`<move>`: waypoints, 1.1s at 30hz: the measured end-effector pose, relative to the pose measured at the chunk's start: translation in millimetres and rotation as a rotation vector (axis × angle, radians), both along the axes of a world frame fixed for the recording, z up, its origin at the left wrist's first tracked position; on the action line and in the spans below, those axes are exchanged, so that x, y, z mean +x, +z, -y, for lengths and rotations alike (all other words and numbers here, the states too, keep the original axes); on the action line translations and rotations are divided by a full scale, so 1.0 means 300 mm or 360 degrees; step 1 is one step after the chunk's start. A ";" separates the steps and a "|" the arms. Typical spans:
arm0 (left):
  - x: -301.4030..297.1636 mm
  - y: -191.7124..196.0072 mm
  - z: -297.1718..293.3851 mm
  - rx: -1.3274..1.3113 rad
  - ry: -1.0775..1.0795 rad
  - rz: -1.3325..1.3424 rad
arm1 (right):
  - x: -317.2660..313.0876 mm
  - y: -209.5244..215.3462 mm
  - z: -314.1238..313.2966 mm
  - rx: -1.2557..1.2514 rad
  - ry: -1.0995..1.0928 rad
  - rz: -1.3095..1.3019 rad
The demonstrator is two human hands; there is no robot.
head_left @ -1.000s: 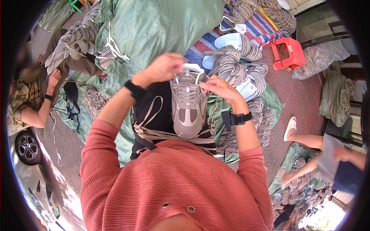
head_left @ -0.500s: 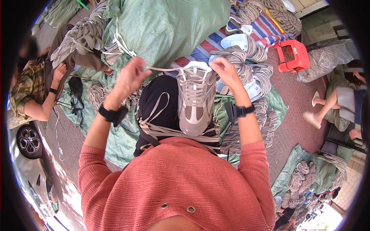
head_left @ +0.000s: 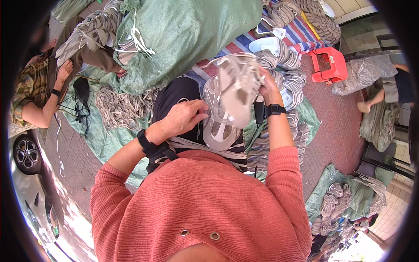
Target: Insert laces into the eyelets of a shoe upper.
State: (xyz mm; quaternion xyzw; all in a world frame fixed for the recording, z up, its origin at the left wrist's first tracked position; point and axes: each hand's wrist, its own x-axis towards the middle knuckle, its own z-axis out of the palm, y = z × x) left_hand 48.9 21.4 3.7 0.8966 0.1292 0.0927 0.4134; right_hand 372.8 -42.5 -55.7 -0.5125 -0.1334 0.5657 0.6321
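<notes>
My right hand (head_left: 269, 86) is closed on the side of a grey-beige sneaker upper (head_left: 238, 89), which is tilted and blurred by motion. Beneath it, a second grey sneaker piece with mesh panels (head_left: 217, 135) rests on my lap, partly covered by the raised one. To its left, my left hand (head_left: 188, 115) has its thumb and fingers apart, with nothing visible between them. The fingertips are close to the lower sneaker piece; whether they touch it I cannot tell. Loose flat laces (head_left: 192, 146) lie across my dark-clothed lap near my left wrist.
A big green woven sack (head_left: 187, 39) stands ahead. Laces lie heaped (head_left: 120, 107) on green sheeting at left. Bundled uppers (head_left: 290, 56) and a red plastic stool (head_left: 329, 65) are at right. A seated person (head_left: 37, 96) is at left; another person's legs show far right.
My right hand has lifted a sneaker upper, revealing another piece below. My left hand has come down and inward, letting go of the lace. The person at right has moved back.
</notes>
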 end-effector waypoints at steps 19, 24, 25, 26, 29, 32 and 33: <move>0.184 -0.031 -0.014 0.0067 0.0511 0.0138 | 0.081 0.282 0.266 0.0504 -0.0485 -0.0472; 0.274 -0.083 -0.148 -0.0843 0.0131 -0.0096 | 0.111 0.388 0.383 0.0862 -0.0263 -0.0414; 0.282 -0.075 -0.152 -0.0713 0.0077 -0.0159 | 0.113 0.405 0.395 0.0936 -0.0221 -0.0399; 0.291 -0.066 -0.157 -0.0582 0.0024 -0.0222 | 0.112 0.427 0.421 0.1011 -0.0179 -0.0384; 0.321 -0.075 -0.153 -0.0340 0.0115 -0.0432 | 0.067 0.476 0.470 0.1227 -0.0034 -0.0348; 0.335 -0.087 -0.186 -0.0227 0.0322 -0.0436 | 0.072 0.526 0.487 0.1458 0.0109 -0.0298; 0.347 -0.094 -0.202 -0.0200 0.0437 -0.0379 | 0.112 0.514 0.515 0.1547 0.0218 -0.0316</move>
